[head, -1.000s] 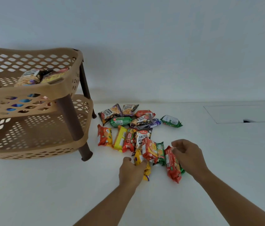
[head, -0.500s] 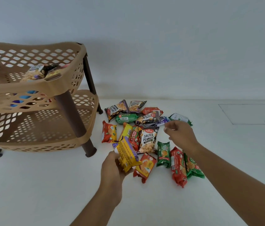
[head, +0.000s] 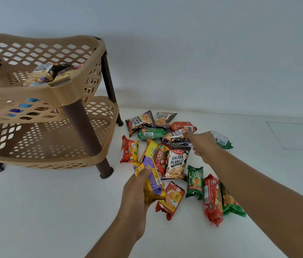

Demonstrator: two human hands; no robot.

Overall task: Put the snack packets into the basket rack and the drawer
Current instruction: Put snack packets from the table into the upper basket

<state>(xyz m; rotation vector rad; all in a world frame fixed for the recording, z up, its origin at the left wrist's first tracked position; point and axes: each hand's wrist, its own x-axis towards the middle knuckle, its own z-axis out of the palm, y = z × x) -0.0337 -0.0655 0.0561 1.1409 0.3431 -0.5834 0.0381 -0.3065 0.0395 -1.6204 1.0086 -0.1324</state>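
A tan two-tier basket rack point(head: 57, 92) stands at the left; its top basket holds a few snack packets point(head: 42, 73). Several snack packets lie in a heap on the white surface to its right, among them a salted peanuts packet point(head: 176, 162). My left hand point(head: 135, 192) grips a yellow packet with purple print point(head: 152, 181), lifted just above the surface at the heap's near left edge. My right hand point(head: 203, 144) reaches over the far side of the heap, fingers spread, its fingertips at a dark peanuts packet point(head: 175, 137).
The rack's lower basket point(head: 50, 146) shows no packets. A dark brown rack leg point(head: 106, 170) stands close to the left of the heap. A flat rectangular panel point(head: 296, 135) is set into the surface at the far right. A plain wall rises behind.
My left hand took the yellow packet from the heap and lifted it. My right hand left the near red packet and moved out to the far side of the heap.
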